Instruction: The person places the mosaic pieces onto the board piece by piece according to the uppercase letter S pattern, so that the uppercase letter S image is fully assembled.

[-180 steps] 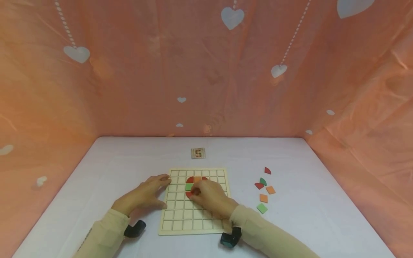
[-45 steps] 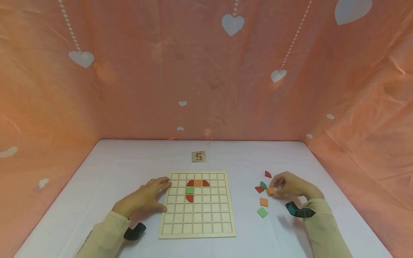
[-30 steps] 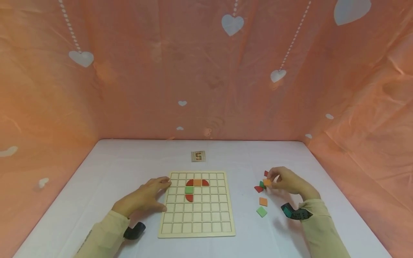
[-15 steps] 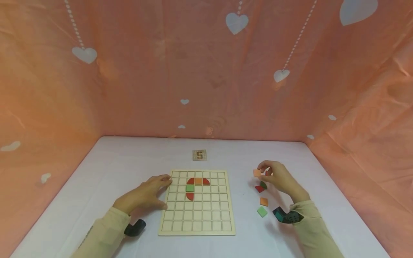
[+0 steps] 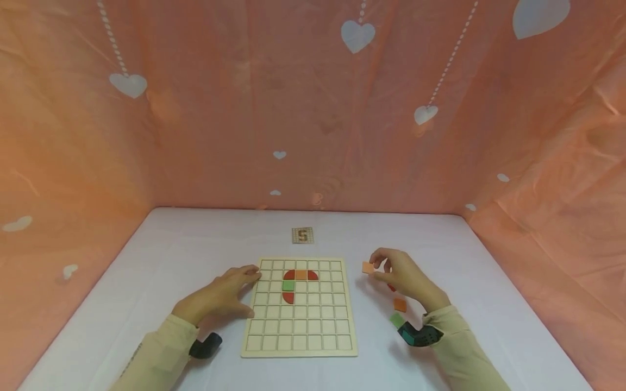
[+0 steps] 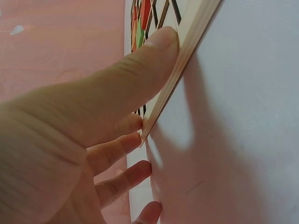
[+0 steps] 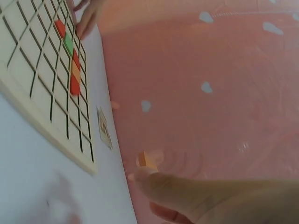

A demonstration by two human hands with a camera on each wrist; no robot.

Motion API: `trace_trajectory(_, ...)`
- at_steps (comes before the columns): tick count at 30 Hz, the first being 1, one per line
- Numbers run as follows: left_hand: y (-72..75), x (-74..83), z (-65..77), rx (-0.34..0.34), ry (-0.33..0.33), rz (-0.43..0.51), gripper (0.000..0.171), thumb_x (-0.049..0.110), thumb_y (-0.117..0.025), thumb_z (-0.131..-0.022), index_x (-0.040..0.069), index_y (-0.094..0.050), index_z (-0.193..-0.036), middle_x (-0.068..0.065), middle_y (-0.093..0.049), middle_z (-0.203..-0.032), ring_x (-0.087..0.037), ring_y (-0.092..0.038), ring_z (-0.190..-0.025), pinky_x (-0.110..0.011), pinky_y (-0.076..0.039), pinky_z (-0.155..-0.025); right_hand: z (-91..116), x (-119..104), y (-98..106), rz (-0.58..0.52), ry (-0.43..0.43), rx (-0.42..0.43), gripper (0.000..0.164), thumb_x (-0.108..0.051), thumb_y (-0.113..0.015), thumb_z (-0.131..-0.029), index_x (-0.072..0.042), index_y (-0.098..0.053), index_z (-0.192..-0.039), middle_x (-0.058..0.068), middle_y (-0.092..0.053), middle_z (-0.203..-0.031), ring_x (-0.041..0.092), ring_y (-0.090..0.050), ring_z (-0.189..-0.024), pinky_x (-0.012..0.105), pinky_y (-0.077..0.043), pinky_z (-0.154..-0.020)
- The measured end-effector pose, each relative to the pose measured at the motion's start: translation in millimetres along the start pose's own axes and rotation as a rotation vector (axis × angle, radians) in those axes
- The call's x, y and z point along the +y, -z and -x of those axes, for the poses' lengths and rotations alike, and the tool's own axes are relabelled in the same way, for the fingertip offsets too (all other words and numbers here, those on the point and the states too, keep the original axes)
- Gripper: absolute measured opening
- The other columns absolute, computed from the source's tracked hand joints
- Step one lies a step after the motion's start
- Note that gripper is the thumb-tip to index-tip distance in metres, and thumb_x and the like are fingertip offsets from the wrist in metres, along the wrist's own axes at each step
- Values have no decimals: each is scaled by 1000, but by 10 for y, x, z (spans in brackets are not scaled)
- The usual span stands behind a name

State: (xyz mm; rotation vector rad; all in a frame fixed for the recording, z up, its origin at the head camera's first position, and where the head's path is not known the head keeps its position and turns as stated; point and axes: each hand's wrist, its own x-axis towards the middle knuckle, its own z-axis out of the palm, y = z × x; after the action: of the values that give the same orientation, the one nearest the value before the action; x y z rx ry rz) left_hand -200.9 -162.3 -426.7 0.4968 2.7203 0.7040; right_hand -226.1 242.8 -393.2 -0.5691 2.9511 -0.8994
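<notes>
My right hand [image 5: 405,276] pinches an orange square tile [image 5: 368,267] between thumb and fingers, above the table to the right of the wooden grid board [image 5: 303,328]. In the right wrist view the orange tile [image 7: 145,161] shows at the thumb tip. My left hand [image 5: 222,293] rests along the board's left edge, its thumb [image 6: 161,46] on the rim and the fingers spread. Set in the board's cells are red quarter-circle tiles [image 5: 288,297], one orange square tile [image 5: 300,275] and a light green square tile [image 5: 288,285].
Under the right arm lie another orange square tile [image 5: 400,304], a light green square tile [image 5: 396,320] and a partly hidden red piece [image 5: 391,287]. A small card [image 5: 302,235] with a tile pattern lies behind the board. Pink curtains [image 5: 313,108] enclose the white table [image 5: 195,239].
My right hand left the board, picked up an orange square tile from the loose pieces and has carried it left towards the board. My left hand stays at the board's edge.
</notes>
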Motion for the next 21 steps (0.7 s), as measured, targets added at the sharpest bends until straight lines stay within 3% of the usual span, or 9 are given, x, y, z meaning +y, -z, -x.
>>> trace_trajectory(5, 2, 8, 3, 0, 1, 7, 88, 21, -89, -74, 4, -48, -150, -16, -35, -163, -43, -30, -150, -66, -29, -120, -43, -100, -107, -13, 69, -7, 17, -8, -79, -83, -10, -68, -96, 1, -66, -89, 15, -54, -76, 21, -45, -66)
trace_trajectory(14, 13, -7, 11, -3, -19, -14, 88, 24, -89, -74, 3, -48, -149, -18, -36, -162, -45, -30, -149, -70, -27, -118, -142, -318, -355, -23, 96, -80, 17, -16, -79, -85, -11, -69, -97, 1, -66, -94, 13, -52, -72, 20, -43, -61)
trace_trajectory(21, 6, 3, 7, 0, -26, 2, 88, 23, -89, -74, 2, -48, -149, -18, -36, -162, -44, -31, -149, -71, -27, -117, -226, -466, -564, -57, 89, -161, 16, -18, -81, -85, -14, -67, -92, -3, -65, -88, 8, -51, -67, 19, -44, -60)
